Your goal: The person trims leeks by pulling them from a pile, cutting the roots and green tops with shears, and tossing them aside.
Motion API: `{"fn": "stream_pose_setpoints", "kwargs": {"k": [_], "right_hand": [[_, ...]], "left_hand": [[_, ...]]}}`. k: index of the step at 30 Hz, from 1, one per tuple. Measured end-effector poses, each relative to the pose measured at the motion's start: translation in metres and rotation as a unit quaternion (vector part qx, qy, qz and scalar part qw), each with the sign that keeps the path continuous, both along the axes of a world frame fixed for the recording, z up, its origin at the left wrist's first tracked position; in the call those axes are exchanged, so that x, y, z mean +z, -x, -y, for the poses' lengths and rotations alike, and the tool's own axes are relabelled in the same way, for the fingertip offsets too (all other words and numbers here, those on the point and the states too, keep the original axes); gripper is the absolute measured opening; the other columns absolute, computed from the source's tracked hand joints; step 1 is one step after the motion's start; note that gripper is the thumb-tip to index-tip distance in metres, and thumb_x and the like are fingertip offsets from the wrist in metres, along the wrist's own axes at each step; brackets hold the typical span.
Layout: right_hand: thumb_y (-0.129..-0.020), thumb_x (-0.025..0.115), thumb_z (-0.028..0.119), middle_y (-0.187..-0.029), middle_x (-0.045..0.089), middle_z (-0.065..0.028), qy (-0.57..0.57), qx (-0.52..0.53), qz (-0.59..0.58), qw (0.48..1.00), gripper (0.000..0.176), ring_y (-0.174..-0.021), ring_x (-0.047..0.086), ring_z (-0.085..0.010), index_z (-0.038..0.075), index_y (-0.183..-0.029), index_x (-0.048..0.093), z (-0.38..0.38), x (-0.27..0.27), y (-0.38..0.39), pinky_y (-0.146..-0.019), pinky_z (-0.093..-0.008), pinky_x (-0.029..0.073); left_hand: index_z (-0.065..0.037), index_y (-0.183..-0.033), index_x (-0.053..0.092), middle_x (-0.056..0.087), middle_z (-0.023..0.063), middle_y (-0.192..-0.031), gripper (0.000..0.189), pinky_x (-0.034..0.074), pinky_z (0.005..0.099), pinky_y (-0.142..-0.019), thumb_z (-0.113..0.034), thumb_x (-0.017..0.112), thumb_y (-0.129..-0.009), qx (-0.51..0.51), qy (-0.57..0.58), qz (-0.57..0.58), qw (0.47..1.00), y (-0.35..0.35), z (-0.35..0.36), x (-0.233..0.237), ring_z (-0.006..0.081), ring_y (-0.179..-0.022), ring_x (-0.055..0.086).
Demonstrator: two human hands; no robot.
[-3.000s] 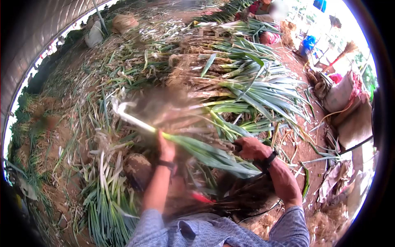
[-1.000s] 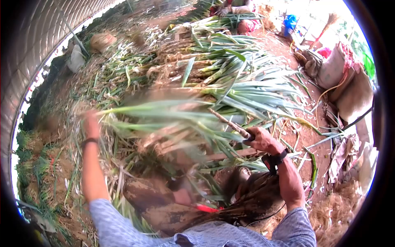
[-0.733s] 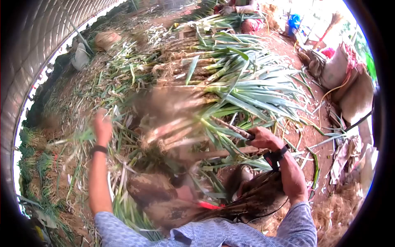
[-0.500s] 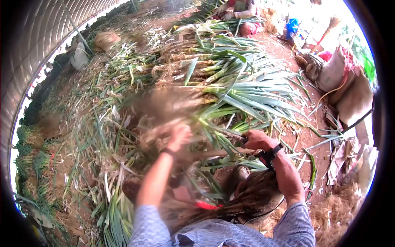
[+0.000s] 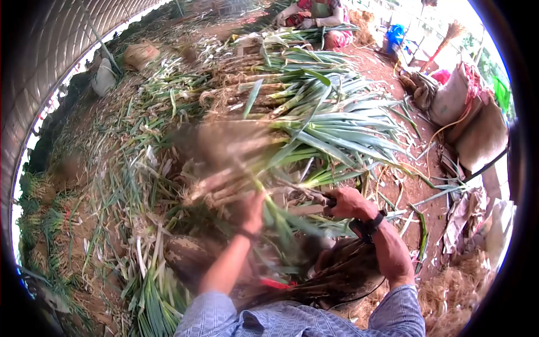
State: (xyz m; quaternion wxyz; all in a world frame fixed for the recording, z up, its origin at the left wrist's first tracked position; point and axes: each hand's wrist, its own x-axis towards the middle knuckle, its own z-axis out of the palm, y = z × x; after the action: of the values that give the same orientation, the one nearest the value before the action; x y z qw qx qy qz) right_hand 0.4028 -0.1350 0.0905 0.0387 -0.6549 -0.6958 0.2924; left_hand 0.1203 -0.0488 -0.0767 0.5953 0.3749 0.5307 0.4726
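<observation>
My left hand (image 5: 250,212) is smeared by motion over the pile, near the root ends of several leeks (image 5: 216,188). A blurred green leek leaf (image 5: 275,216) hangs close beside it; whether the fingers grip it cannot be made out. Further right, my right hand (image 5: 351,203), with a black band at the wrist, is closed around a dark handle-like bar (image 5: 324,199). A flat tan strip (image 5: 306,210) reaches left from near that fist. Just beyond both hands lies a heap of leeks (image 5: 337,126), leaves to the right and brown roots to the left.
Stripped leaves litter the soil (image 5: 112,163) on the left. A leek bunch (image 5: 154,300) lies at the lower left. Sacks (image 5: 480,132) stand on the right above dry fibre (image 5: 460,292). Another person (image 5: 320,17) works at the far end.
My left hand has moved down and slightly right, and blurred green leaves now trail beside it. My right hand has shifted slightly left and down, still closed on the dark bar.
</observation>
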Motion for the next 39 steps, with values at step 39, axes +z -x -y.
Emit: {"fn": "stream_pose_setpoints", "kwargs": {"k": [39], "right_hand": [[-0.078, 0.062, 0.023, -0.082, 0.068, -0.0209, -0.014, 0.086, 0.004, 0.996, 0.028, -0.079, 0.065, -0.0425, 0.009, -0.102, 0.065, 0.035, -0.036, 0.061, -0.071, -0.0519, 0.05]], "left_hand": [[-0.007, -0.107, 0.066, 0.064, 0.002, -0.103, 0.018, 0.046, 0.0268, -0.07, -0.016, 0.06, -0.093, -0.014, 0.061, 0.107, 0.992, 0.041, 0.029, -0.014, 0.0121, -0.084, 0.057]]}}
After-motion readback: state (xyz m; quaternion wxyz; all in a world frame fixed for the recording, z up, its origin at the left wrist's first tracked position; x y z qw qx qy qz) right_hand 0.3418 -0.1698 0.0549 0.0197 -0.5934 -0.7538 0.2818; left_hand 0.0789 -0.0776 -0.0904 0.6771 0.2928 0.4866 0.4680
